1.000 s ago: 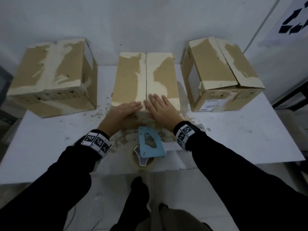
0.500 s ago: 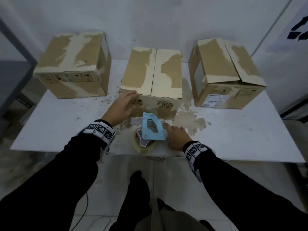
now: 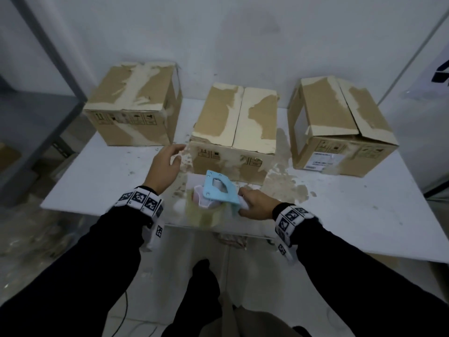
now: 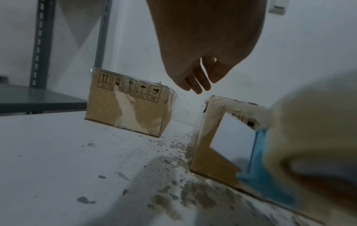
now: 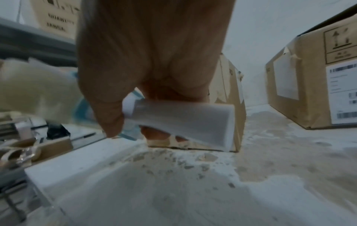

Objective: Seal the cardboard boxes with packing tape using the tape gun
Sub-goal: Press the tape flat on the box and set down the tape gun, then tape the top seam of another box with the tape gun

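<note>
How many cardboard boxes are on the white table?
3. One box sits at the back left, one box stands in the middle just behind the tape gun, and one box sits at the right. None looks hidden behind them.
</note>
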